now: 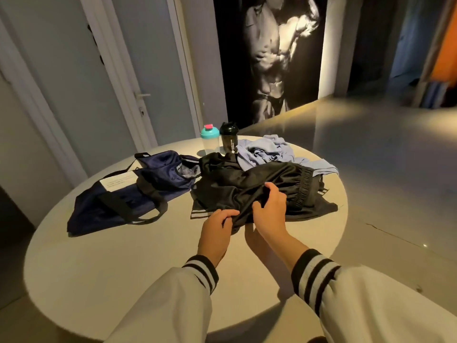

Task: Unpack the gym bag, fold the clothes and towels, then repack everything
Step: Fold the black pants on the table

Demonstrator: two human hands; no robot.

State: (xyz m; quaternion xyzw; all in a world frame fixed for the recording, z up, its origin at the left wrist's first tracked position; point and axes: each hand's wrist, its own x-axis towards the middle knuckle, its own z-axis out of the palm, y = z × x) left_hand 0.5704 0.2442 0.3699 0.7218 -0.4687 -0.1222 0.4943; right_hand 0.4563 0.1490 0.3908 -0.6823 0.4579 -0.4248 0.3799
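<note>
1. A pair of black shorts (259,184) lay crumpled on a round pale table (99,256). White stripes showed at their hem on the left and right edges, and a gathered waistband ran along their right side.
2. The left hand (217,229) was at the near edge of the shorts, its fingers curled and pinching the black fabric.
3. The right hand (270,211) was just to the right of it, on top of the shorts. Its thumb and bent fingers gripped a raised fold of the same cloth.
4. Both forearms reached toward the shorts from the near side in cream sleeves (173,300) with black-and-white striped cuffs.
5. A navy gym bag (118,201) lay slumped to the left of the shorts. Its open mouth was turned toward them and touched them, with grey lining visible inside. Its black handles hung loose, and a white label (118,181) lay on its top.
6. A rumpled light blue garment (267,152) lay just behind the shorts, and part of it was tucked under their far edge.
7. Behind the shorts and to the left stood a clear shaker bottle with a teal lid (210,139). A black shaker bottle (228,138) stood upright just beside it.
8. Well beyond the shorts, a white door (148,70) and a dark bodybuilder poster (272,58) filled the wall.
</note>
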